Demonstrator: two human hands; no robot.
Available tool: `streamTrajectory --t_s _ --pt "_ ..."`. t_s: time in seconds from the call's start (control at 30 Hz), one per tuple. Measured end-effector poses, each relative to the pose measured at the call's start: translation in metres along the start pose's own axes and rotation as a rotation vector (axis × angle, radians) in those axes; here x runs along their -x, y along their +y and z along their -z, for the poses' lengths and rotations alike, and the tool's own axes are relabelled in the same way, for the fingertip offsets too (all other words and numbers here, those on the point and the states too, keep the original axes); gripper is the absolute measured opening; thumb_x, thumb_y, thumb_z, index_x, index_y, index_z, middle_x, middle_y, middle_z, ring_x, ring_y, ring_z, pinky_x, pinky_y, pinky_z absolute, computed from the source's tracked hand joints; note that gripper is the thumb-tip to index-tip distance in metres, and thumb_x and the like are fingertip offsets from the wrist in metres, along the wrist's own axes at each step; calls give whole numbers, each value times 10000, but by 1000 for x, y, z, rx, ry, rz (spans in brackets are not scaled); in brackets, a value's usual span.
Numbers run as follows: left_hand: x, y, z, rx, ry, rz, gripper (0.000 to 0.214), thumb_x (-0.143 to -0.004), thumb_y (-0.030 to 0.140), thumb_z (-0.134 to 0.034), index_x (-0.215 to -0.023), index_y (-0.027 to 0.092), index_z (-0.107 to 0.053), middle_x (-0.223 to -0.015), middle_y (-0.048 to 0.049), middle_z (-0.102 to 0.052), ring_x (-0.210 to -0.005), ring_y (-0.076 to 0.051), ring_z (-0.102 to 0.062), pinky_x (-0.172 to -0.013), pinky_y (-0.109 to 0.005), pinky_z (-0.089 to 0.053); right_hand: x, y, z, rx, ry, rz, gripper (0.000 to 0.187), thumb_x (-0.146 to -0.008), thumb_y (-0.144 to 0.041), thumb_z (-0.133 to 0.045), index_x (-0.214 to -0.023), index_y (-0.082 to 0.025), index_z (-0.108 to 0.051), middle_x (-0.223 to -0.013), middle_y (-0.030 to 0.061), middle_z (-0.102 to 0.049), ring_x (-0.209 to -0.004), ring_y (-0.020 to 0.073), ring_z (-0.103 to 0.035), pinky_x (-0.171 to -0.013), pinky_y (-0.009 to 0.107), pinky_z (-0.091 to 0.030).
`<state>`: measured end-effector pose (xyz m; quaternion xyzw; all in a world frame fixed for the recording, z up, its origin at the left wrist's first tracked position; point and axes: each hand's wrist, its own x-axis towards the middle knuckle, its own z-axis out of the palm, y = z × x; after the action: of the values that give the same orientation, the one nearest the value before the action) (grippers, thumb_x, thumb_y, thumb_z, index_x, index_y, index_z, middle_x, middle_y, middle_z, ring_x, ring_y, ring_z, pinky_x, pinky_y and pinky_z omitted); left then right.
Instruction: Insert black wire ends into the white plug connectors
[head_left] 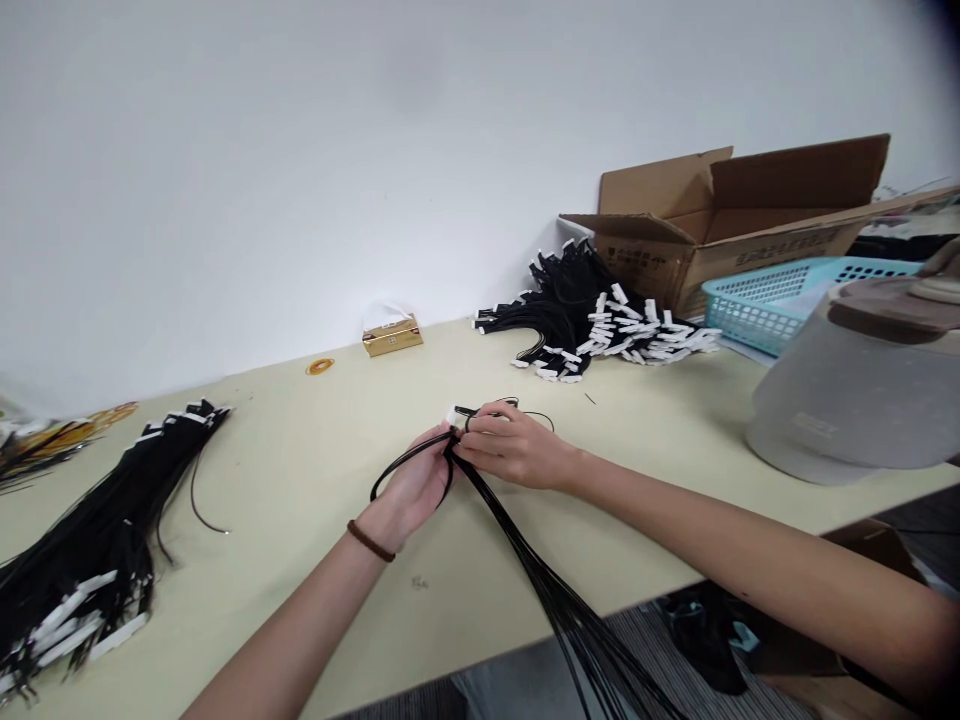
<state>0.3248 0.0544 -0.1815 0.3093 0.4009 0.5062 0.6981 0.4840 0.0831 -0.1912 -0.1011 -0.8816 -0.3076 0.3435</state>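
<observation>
My left hand is closed around a bundle of thin black cables near its upper end, and one black loop hangs around its palm. At the fingertips a small white connector shows. My right hand meets the left one at the same spot, its fingers pinched on the black cable strands. A thin black end curls out behind its knuckles. From between the hands the bundle runs down to the right and over the table's front edge. What exactly lies between the fingertips is partly hidden.
More black cables with white connectors lie left and in a heap at the back. Rubber bands and a gold tissue pack are near the wall. At right stand a cardboard box, blue basket and grey jug.
</observation>
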Motion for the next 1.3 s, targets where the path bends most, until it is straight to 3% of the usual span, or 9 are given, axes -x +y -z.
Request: streamTrajectory --t_s 0.27,0.5,0.6,0.73,0.87,0.97,1.07,1.17,1.3 --pt "-3 -4 3 -18 -12 11 26 -739 178 -567 -717 173 -554 -629 44 -555 -544 -61 -440 -575 -219 -321 -1 1 3 11 -45 37 256 -919 -102 -349 -854 -207 -573 -822 10 -581 -844 129 -509 -832 310 -448" --pt "-1 -1 1 5 20 5 66 -743 194 -578 -715 157 -532 -618 39 -539 -543 -55 -457 -562 -211 -357 2 -3 -6 -261 45 -136 162 -912 -162 -405 -927 -181 -565 -920 44 -612 -921 152 -534 -808 333 -449" --pt "-1 4 0 -2 28 -15 75 -772 196 -546 -719 142 -541 -649 20 -567 -561 -62 -504 -597 -219 -397 -4 -9 -3 -575 161 -377 162 -912 -187 -395 -954 -175 -552 -926 59 -621 -913 149 -556 -807 320 -473" --pt "-1 10 1 -13 33 -34 64 -788 186 -523 -756 139 -552 -822 -23 -625 -725 -120 -611 -681 -248 -442 -14 -10 8 -976 332 -886 198 -922 -297 -386 -851 -180 -529 -858 49 -609 -822 139 -595 -770 311 -508" --pt "0 12 3 -14 104 -66 44 -785 163 -523 -743 150 -527 -872 -33 -628 -840 -155 -630 -654 -229 -439 -13 9 14 -1281 689 -1234 213 -876 -384 -450 -779 -196 -430 -718 -13 -529 -686 125 -591 -680 324 -536" --pt "-1 11 4 -15 113 -89 35 -789 161 -515 -758 151 -528 -878 -40 -629 -824 -150 -631 -642 -229 -442 -2 32 14 -1180 849 -1373 242 -822 -415 -513 -753 -199 -430 -679 -35 -456 -557 85 -510 -519 241 -491" --pt "-2 11 4 -15 138 -99 27 -780 146 -520 -757 142 -533 -853 -45 -626 -802 -145 -632 -648 -232 -450 10 49 15 -954 878 -1425 246 -807 -444 -518 -789 -202 -480 -650 -42 -414 -459 60 -386 -378 179 -329" --pt "-2 11 4 2 163 -101 32 -767 118 -524 -753 147 -524 -836 -31 -625 -804 -139 -633 -667 -231 -454 14 50 18 -675 749 -1370 244 -835 -426 -486 -869 -193 -550 -662 -21 -467 -479 75 -371 -404 198 -290" --pt "-1 10 3 37 135 -118 41 -766 124 -529 -749 155 -508 -820 -20 -623 -834 -147 -632 -680 -233 -457 4 27 18 -355 433 -1064 215 -870 -324 -469 -773 -164 -575 -673 19 -546 -564 111 -441 -522 242 -338"
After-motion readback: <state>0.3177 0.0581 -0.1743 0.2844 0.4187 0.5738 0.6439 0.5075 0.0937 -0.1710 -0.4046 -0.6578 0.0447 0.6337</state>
